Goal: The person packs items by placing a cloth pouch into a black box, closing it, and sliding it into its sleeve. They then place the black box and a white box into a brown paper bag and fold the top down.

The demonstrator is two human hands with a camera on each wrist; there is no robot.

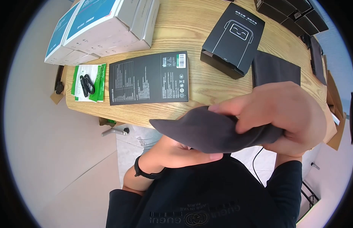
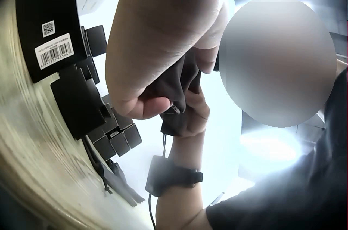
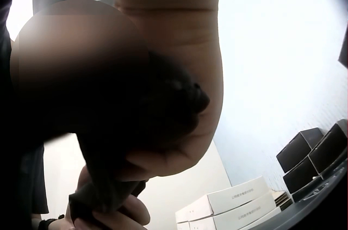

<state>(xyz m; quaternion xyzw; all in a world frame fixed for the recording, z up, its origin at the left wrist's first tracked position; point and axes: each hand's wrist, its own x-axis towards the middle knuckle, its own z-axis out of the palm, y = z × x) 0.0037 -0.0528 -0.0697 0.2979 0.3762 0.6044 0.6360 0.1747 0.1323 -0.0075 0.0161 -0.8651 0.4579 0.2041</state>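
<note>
Both hands hold a soft dark grey cloth pouch (image 1: 199, 129) in front of the body, at the table's near edge. My left hand (image 1: 180, 154) grips its lower side, thumb along the near face and the other fingers mostly hidden behind the cloth. My right hand (image 1: 286, 114) holds the right end, fingers curled over the folded fabric. In the left wrist view the bunched cloth (image 2: 176, 83) lies between the two hands. A second flat dark grey cloth piece (image 1: 277, 68) lies on the table just beyond the right hand.
On the wooden table (image 1: 180, 22) stand a black box with a smiling-face drawing (image 1: 233, 41), a dark box with printed text (image 1: 148, 78), and white-and-blue boxes (image 1: 104, 26). A black cable (image 1: 86, 85) lies on a green-white packet (image 1: 100, 81). Several black boxes (image 1: 294, 15) sit back right.
</note>
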